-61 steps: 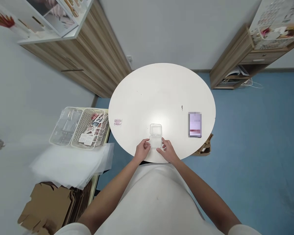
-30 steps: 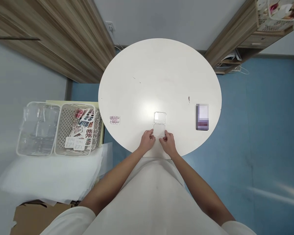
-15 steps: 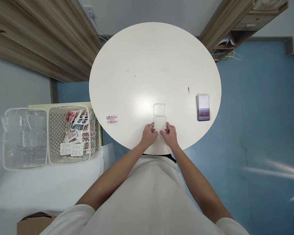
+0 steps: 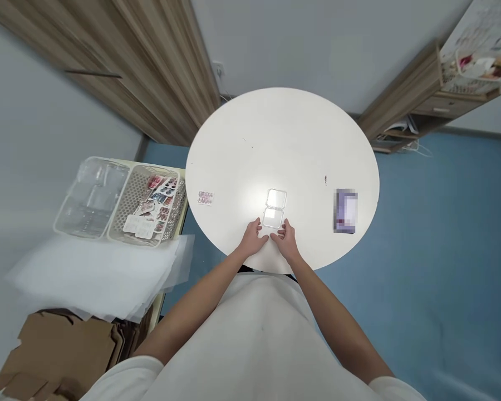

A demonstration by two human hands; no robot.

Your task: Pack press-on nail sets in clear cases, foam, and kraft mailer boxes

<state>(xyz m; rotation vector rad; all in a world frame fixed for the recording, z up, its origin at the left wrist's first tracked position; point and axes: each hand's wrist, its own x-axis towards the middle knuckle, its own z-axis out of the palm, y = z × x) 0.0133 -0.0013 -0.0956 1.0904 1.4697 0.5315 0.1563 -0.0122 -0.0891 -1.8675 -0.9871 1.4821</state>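
A clear plastic box (image 4: 273, 217) lies opened out on the white round table (image 4: 300, 145), its transparent lid (image 4: 276, 199) folded back on the far side. Nothing can be seen inside it. At its near left corner is my left hand (image 4: 253, 238), thumb and fingers apart. My right hand (image 4: 286, 239) mirrors it at the near right corner, fingers curved and the thumb spread towards the left one. Both hands are empty; whether a fingertip touches the box is too small to tell. A card of pink press-on nails (image 4: 206, 198) lies farther left on the table.
A blurred-out purple and white item (image 4: 345, 210) lies at the table's right. Left of the table stand a basket of nail cards (image 4: 121, 214) and a bin of clear plastic boxes (image 4: 94, 195). White sheets (image 4: 96, 273) and flattened cardboard boxes (image 4: 62, 345) are nearer me.
The camera view has tilted up and shifted, bringing more wall and cardboard into sight. My hands have come slightly away from the clear box, which stays opened out on the table.
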